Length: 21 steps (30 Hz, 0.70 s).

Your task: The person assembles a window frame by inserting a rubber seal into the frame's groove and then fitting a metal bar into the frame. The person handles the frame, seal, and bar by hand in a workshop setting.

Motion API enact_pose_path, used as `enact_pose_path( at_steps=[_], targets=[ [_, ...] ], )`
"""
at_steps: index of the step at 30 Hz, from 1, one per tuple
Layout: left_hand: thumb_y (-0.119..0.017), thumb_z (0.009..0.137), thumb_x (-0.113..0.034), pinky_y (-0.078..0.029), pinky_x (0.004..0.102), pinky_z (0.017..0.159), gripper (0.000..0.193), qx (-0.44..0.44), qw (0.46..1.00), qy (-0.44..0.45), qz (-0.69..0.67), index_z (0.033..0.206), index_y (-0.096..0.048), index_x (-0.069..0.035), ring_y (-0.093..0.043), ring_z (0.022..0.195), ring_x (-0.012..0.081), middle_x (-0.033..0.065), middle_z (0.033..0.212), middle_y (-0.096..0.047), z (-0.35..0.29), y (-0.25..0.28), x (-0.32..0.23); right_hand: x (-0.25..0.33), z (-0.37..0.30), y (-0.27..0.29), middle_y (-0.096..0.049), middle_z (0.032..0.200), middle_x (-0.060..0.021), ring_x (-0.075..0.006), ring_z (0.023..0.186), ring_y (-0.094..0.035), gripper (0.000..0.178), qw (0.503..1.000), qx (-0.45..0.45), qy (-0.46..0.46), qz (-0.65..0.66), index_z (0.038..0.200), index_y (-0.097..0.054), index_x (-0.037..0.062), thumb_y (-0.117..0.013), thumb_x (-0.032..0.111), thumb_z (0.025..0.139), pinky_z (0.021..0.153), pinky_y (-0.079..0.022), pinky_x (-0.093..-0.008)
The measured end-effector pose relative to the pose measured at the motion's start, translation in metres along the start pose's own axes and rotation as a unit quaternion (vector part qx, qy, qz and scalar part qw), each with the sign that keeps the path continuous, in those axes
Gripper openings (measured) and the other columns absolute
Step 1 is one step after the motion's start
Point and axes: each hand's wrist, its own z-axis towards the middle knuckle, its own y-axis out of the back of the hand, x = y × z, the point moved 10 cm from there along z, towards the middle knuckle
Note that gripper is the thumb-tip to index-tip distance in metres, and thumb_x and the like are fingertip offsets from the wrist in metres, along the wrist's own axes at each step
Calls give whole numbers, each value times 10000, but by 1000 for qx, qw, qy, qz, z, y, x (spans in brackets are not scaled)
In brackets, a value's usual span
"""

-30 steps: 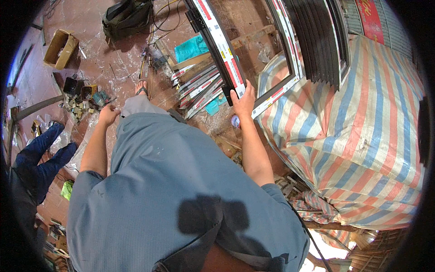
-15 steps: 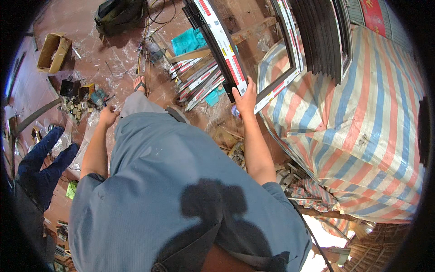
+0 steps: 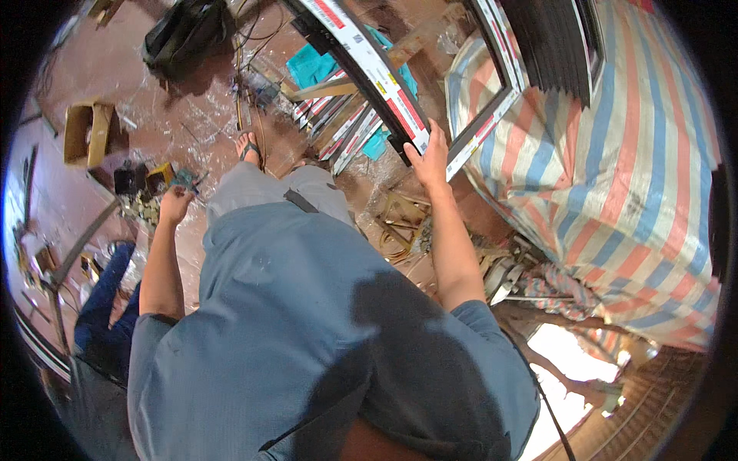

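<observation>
My right hand is closed round the near end of a black metal frame bar, part of a window frame with white, red-marked protective film on its face. The thumb lies on one side of the bar, the fingers on the other. My left hand hangs at my left side, its fingers curled together; whatever may be in them is too small to make out. Just beyond it on the floor are a black bin, a yellow box and a scatter of small blocks.
A striped tarpaulin covers a large heap at the right. Filmed strips and teal cloth lie ahead. A cardboard box and dark bag stand at the far left. Another person's dark-trousered legs are at my left.
My view has shifted and turned slightly. My right hand keeps its hold on the frame. The left hand is raised a little, nearer the small boxes. The other person's legs appear lower in view.
</observation>
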Motion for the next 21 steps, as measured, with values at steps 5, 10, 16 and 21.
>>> enact_pose_path(
  at_steps=[5,10,16,21],
  targets=[
    [-877,936,-303,-608,406,994,551,-34,996,-20,-84,1321,-742,69,-800,1125,304,207,1195,-835,16,15,37,-6,16,0,-571,1580,-305,-507,1463,-550,998,1000,14,14,18,1656,-440,-30,-894,455,911,1253,-422,-565],
    [-823,999,-162,-585,348,917,381,-17,989,-79,-124,1283,-726,73,-730,993,181,90,1081,-781,-14,10,-20,-16,14,8,-610,1573,-302,-476,1482,-570,1160,997,52,-49,40,1638,-492,-6,-1007,546,757,1255,-444,-542],
    [-906,956,-231,-600,376,945,471,-61,994,-32,-82,1297,-753,55,-772,1032,234,168,1144,-831,-62,-9,-32,-29,17,3,-618,1578,-286,-460,1471,-589,1135,997,61,-30,41,1612,-498,-33,-986,572,785,1247,-469,-532],
    [-875,947,-166,-602,392,994,472,-46,993,-7,-113,1337,-738,61,-775,1091,268,196,1189,-817,-115,-72,-30,-29,16,4,-670,1485,-240,-435,1385,-647,1040,998,40,-13,50,1575,-529,5,-972,550,808,1185,-507,-535]
  ],
)
